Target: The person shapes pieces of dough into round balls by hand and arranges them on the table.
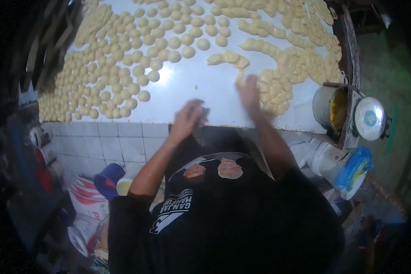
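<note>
My right hand (249,95) is over the white tabletop (178,84), its fingers closed on the end of a pale yellow strip of dough (240,75). That end hangs toward me from a short, lumpy dough strip (228,58). Just right of this hand lies a round, flower-like cluster of pressed dough pieces (275,92). My left hand (189,118) is at the table's near edge, fingers curled and smeared by motion; whether it holds anything is unclear. A tiny dough scrap (196,86) lies beyond it.
Many small dough balls (123,59) cover the table's left side; flattened dough strips (301,43) fill the far right. A metal pot (323,106) with yellow contents stands at the right edge, beside a scale (369,118). Below are a white bucket (326,162) and a purple container (109,179).
</note>
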A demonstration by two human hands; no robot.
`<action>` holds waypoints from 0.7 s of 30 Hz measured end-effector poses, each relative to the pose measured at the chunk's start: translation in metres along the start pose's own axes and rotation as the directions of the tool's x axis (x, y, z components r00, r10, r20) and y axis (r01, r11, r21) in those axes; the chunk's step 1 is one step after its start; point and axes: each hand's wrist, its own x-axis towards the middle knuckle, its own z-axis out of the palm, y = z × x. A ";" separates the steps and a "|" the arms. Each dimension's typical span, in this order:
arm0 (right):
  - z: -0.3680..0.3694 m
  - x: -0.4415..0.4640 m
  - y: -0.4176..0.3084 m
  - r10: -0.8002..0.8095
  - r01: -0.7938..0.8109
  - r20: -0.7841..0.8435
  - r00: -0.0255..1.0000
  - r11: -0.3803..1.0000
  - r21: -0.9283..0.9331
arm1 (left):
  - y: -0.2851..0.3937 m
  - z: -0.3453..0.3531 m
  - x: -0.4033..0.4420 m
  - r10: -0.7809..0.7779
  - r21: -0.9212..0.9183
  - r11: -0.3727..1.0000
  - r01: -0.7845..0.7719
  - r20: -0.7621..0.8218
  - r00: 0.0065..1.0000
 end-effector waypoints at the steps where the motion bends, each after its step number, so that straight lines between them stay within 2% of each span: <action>1: -0.005 -0.039 -0.007 -0.098 0.102 0.148 0.984 0.995 -0.021 | -0.013 0.023 0.007 -0.163 -0.123 0.976 0.182 0.149 0.975; 2: -0.013 -0.077 -0.013 -0.272 0.278 0.281 0.920 0.960 0.020 | -0.016 0.049 0.007 -0.297 -0.231 0.908 0.350 0.234 0.926; 3: -0.023 -0.109 -0.021 -0.378 0.340 0.380 0.844 0.926 0.164 | -0.008 0.070 0.000 -0.379 -0.291 0.843 0.452 0.273 0.884; 4: -0.032 -0.128 -0.030 -0.332 0.136 0.475 0.815 0.906 0.401 | -0.046 0.075 0.006 -0.408 -0.202 0.855 0.478 0.308 0.860; 5: -0.037 -0.120 -0.025 -0.336 0.131 0.464 0.820 0.899 0.418 | -0.065 0.079 0.001 -0.283 -0.071 0.951 0.302 0.199 0.938; 6: -0.040 -0.103 -0.016 -0.319 0.175 0.411 0.854 0.920 0.350 | -0.073 0.080 -0.004 -0.133 0.081 0.989 0.125 0.110 0.985; 7: -0.042 -0.082 -0.009 -0.305 0.211 0.358 0.883 0.937 0.278 | -0.068 0.067 -0.007 -0.119 0.165 0.979 0.118 0.002 0.993; 8: -0.048 -0.039 -0.010 -0.182 0.097 0.302 0.936 0.956 0.276 | -0.056 0.053 -0.010 -0.098 0.249 0.961 0.120 -0.103 0.990; 9: -0.042 -0.004 -0.012 -0.077 0.052 0.095 0.993 0.969 0.240 | -0.025 0.053 -0.012 0.102 0.299 0.954 -0.018 -0.268 0.958; 10: -0.049 0.026 -0.021 -0.234 0.249 -0.177 0.956 0.966 0.067 | -0.019 0.044 0.001 0.320 0.370 0.910 -0.185 -0.347 0.882; 11: -0.045 0.055 -0.021 -0.410 0.456 -0.364 0.836 0.889 0.046 | 0.003 0.036 0.014 0.287 0.397 0.909 -0.126 -0.378 0.880; 12: -0.035 0.066 -0.018 -0.404 0.450 -0.357 0.842 0.891 0.053 | -0.007 0.023 0.042 0.508 0.590 0.764 -0.260 -0.301 0.807; 13: -0.022 0.072 -0.014 -0.385 0.426 -0.330 0.862 0.902 0.062 | 0.002 0.021 0.057 0.512 0.647 0.710 -0.277 -0.204 0.834; 14: -0.012 0.069 -0.011 -0.366 0.401 -0.296 0.882 0.914 0.066 | -0.008 0.016 0.057 0.496 0.638 0.723 -0.265 -0.212 0.842; 15: -0.013 0.046 -0.012 -0.156 0.161 -0.059 0.986 0.982 0.096 | -0.021 0.007 0.059 0.596 0.793 0.498 -0.352 -0.018 0.803; 16: -0.021 0.018 -0.016 0.060 -0.071 0.167 0.984 0.996 0.060 | -0.025 -0.001 0.068 0.653 0.877 0.228 -0.422 0.184 0.734; 17: -0.011 -0.018 0.003 -0.061 0.058 0.156 0.986 0.998 0.022 | -0.020 -0.011 0.058 0.626 0.813 0.317 -0.489 0.208 0.752; 18: -0.004 -0.058 0.031 -0.171 0.176 0.160 0.972 0.984 -0.017 | -0.031 -0.029 0.043 0.634 0.806 0.330 -0.491 0.196 0.748; 20: -0.028 -0.092 0.045 -0.458 0.462 0.160 0.874 0.887 0.018 | -0.070 -0.064 0.019 0.517 0.784 0.371 -0.497 0.270 0.812; 21: -0.029 -0.077 0.043 -0.457 0.462 0.173 0.872 0.887 0.016 | -0.062 -0.068 0.025 0.513 0.782 0.384 -0.490 0.261 0.818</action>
